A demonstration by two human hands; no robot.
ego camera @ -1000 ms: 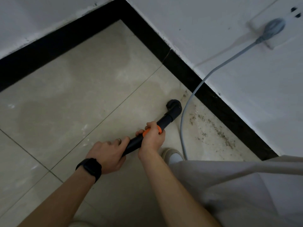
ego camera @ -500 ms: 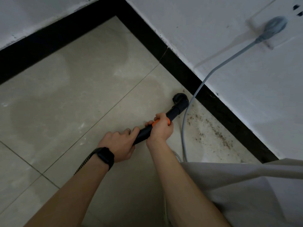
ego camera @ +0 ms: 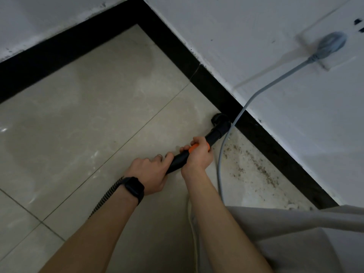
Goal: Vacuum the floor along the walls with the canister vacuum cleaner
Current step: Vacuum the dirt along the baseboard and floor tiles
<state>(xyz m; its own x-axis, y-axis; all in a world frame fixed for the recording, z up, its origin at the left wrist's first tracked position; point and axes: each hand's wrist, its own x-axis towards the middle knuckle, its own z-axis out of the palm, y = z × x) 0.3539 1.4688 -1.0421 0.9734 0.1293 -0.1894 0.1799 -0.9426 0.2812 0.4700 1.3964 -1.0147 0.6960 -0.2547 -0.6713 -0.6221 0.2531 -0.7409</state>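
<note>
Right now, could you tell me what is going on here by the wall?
A person is vacuuming the tiled floor beside the wall. Both hands grip the black vacuum tube: the left hand behind, the right hand at its orange band. The nozzle sits at the black baseboard, beside a grey cord. Dark debris lies along the baseboard nearby, not yet picked up.

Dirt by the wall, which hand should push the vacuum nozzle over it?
Probably the right hand: it grips the wand nearest the nozzle, and the dirt lies on that side. The left hand holds farther back.
</note>
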